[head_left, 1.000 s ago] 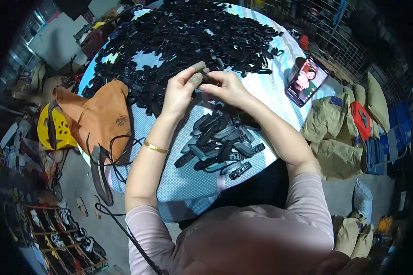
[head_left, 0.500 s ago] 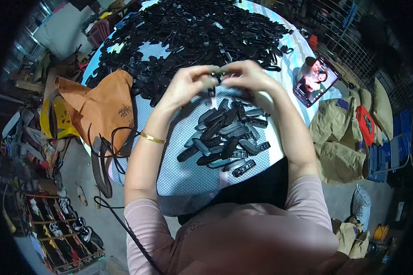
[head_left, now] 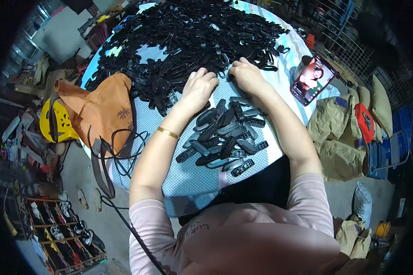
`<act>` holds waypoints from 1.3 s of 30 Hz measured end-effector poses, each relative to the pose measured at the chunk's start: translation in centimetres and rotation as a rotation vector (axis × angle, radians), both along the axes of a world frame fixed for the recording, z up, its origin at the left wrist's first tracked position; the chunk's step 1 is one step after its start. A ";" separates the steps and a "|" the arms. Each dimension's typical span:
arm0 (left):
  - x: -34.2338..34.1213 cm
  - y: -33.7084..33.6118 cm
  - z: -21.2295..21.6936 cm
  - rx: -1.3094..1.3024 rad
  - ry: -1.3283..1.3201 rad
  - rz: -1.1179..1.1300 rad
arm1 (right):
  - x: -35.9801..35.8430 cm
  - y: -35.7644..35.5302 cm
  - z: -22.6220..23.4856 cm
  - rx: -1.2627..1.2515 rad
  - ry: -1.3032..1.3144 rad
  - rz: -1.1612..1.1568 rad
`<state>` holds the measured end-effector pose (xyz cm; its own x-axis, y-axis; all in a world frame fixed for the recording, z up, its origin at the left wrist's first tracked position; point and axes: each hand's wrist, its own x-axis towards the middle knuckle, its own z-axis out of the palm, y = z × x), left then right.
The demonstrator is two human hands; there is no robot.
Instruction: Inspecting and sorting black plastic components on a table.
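At the near edge of a large heap of small black plastic parts (head_left: 170, 46), both hands are lowered. My left hand (head_left: 200, 87) has its fingers curled down against the heap; whatever lies under the fingertips is hidden. A short gap to the right, my right hand (head_left: 247, 77) is closed too, thumb and fingers bent toward each other beside the parts. What it grips, if anything, cannot be made out. Between my forearms lies a smaller pile of longer black and dark grey buckle-like pieces (head_left: 227, 133), some with slotted ends.
The parts lie on a patterned cloth (head_left: 179, 176) over the table. An orange-brown bag (head_left: 105, 105) and a looped black cable (head_left: 124, 146) are at left. A phone (head_left: 313, 81) stands lit at the right edge, near brown sacks (head_left: 332, 123). A shoe rack (head_left: 62, 233) stands lower left.
My hands were together, fingering a small dark part above the smaller pile. Now they have parted and dropped onto the near edge of the heap, and that part is out of sight.
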<state>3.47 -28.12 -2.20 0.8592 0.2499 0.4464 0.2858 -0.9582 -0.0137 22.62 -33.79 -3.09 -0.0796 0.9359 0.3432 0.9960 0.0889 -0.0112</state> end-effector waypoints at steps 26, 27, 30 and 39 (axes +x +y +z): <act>-1.3 -0.2 1.2 -1.496 -0.757 -0.110 | -5.2 -1.5 2.3 0.521 0.645 0.300; -1.3 -0.2 1.2 -1.543 -0.781 -0.105 | -5.3 -1.5 2.4 0.520 0.646 0.302; -1.0 -1.0 1.1 -1.618 -0.836 -0.103 | -5.8 -2.0 2.5 0.525 0.580 0.278; -1.9 -0.6 2.6 -1.444 -0.776 -0.211 | -5.4 -1.8 2.4 0.002 0.988 0.199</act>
